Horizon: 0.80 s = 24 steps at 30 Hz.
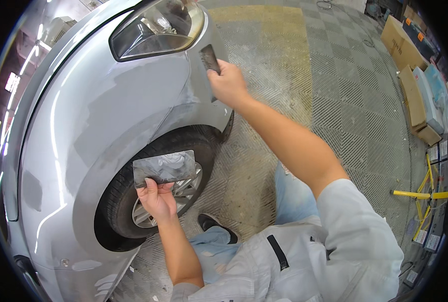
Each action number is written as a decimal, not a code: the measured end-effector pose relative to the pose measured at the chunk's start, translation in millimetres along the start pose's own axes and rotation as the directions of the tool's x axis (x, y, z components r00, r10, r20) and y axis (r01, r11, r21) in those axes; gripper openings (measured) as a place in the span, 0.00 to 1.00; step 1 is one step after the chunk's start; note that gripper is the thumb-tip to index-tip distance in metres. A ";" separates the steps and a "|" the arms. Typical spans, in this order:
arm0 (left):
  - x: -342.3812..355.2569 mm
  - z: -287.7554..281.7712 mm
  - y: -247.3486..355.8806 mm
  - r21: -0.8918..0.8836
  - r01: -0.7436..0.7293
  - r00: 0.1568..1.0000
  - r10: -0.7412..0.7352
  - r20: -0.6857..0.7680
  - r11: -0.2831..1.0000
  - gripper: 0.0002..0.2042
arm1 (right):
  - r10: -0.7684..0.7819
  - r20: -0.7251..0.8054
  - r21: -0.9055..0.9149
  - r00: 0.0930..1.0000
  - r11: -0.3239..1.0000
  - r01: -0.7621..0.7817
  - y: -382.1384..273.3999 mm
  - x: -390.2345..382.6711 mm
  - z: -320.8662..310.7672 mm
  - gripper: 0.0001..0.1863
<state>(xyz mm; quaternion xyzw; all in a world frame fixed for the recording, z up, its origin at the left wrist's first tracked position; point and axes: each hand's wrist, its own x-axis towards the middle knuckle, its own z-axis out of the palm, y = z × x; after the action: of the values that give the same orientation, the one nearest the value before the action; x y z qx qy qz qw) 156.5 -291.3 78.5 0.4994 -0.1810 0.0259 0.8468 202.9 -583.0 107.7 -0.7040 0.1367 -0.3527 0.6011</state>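
Observation:
My left hand [158, 201] grips the near edge of a flat rectangular palette [163, 167], thumb on top; grey paste is smeared across its face. It is held in front of the car's front wheel [189, 189]. My right hand [229, 83] is closed round a dark, flat spreader [210, 57], held at the bumper corner [204, 95] below the headlight [158, 30]. Whether the spreader touches the surface I cannot tell. Darker grey patches mark the silver fender [118, 105], and a lighter patch lies by the seam between fender and bumper.
Grey floor tiles [354, 100] with a yellowish strip [264, 30] spread right of the car. Cardboard boxes [402, 43] line the far right edge, with a yellow stand [425, 195] nearer. My shoe [218, 227] is close to the wheel.

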 end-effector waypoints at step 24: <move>-3.7 0.2 7.6 -0.059 -0.005 1.000 0.005 0.006 0.998 0.12 | -0.074 -0.108 -0.249 0.991 0.968 0.045 -29.0 -6.4 50.8 0.19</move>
<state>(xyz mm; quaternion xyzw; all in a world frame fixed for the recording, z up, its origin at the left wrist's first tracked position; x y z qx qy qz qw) 151.3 -287.2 83.7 0.4739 -0.1857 0.0210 0.8605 225.2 -534.0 131.5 -0.7551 0.1928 -0.3914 0.4894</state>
